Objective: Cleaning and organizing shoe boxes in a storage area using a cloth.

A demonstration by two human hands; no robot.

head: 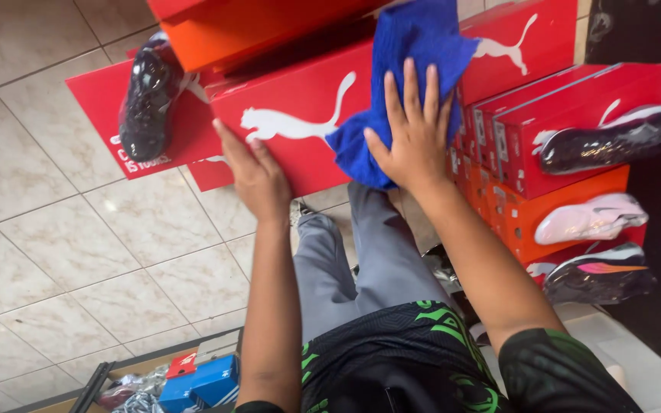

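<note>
A black shoe (147, 99) was laid on a flat red lid (97, 103) at the left edge of the box stack. An orange box (231, 34) was set at the top. At the right edge, red boxes (568, 115) and orange boxes (552, 210) were stacked, each topped by a shoe: a dark one (613, 141), a pink one (590, 219) and a black one with an orange stripe (598, 277). A blue box (204, 382) was seen on the beige tiled floor (55, 252).
</note>
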